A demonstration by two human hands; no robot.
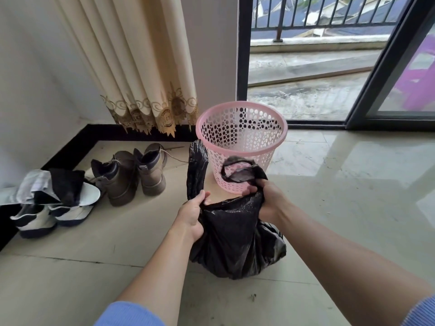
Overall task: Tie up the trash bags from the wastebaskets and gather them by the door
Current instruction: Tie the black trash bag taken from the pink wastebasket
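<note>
A black trash bag (235,238) sits on the tiled floor in front of me, out of its basket. My left hand (193,214) grips the bag's left top edge, and a long handle strip rises from that fist. My right hand (267,198) grips the right top edge, with a looped handle sticking up above it. The bag's mouth is stretched open between the two hands. Just behind stands a pink perforated wastebasket (242,147), upright and without a liner.
Brown boots (131,172) and white sneakers with dark cloth (54,203) stand at the left by the wall. A cream curtain (138,67) hangs behind. A sliding glass door (388,67) opens onto a balcony at the right.
</note>
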